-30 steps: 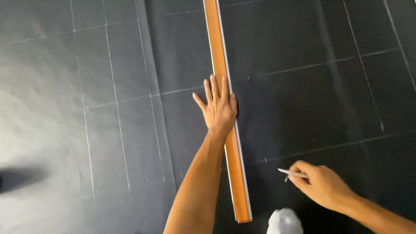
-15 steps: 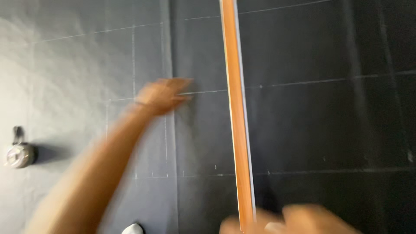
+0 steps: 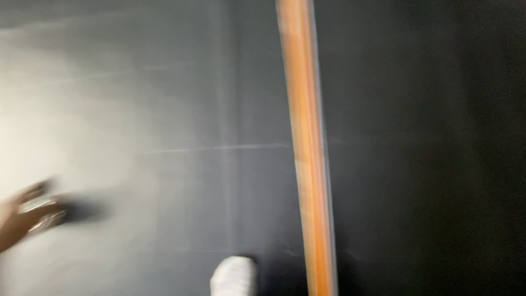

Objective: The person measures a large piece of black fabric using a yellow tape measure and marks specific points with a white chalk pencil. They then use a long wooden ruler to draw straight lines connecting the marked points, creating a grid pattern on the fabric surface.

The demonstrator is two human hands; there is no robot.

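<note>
The picture is heavily blurred by motion. My left hand is at the far left edge, on or around a small round silvery object lying on the dark fabric. The blur hides whether the fingers are closed on it. A long orange wooden straightedge runs from top to bottom across the middle of the fabric, with no hand on it. My right hand is out of the picture.
Faint chalk lines cross the dark fabric to the left of the straightedge. A foot in a white sock stands on the fabric at the bottom edge, just left of the straightedge.
My left hand left the straightedge and swept far left to the small silvery object. My right hand, which held chalk, has dropped out of view. The camera has swung.
</note>
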